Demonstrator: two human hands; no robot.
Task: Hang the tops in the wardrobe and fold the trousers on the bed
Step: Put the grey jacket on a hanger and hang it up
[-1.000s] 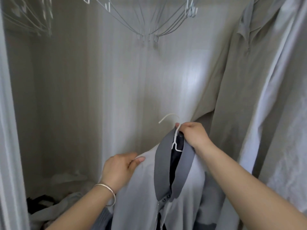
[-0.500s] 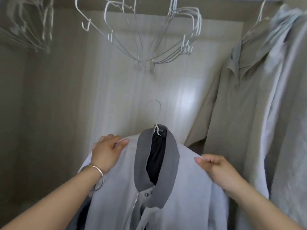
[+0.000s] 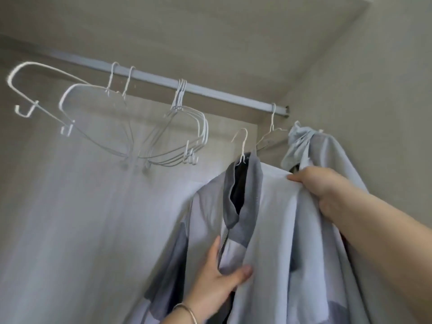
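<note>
Wardrobe's grey metal rail (image 3: pixel 210 91) runs bare above the pale grey zip top (image 3: pixel 268 218) on a white wire hanger (image 3: pixel 242 146); right hand (image 3: pixel 320 183) fingers grasp its shoulder, left hand (image 3: pixel 217 279) fingers pinch its front edge.

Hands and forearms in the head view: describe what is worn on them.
Both forearms are bare, with no sleeves in view. The left hand has a thin silver-coloured bangle round its wrist. The right hand shows no ring, watch or glove.

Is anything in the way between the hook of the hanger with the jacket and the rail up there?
Nothing visible blocks it. The hanger hook sits below the rail, in an open stretch between the bunch of empty hangers and the hung shirt's hanger. Both neighbours are close, so the hook must aim for that gap.
</note>
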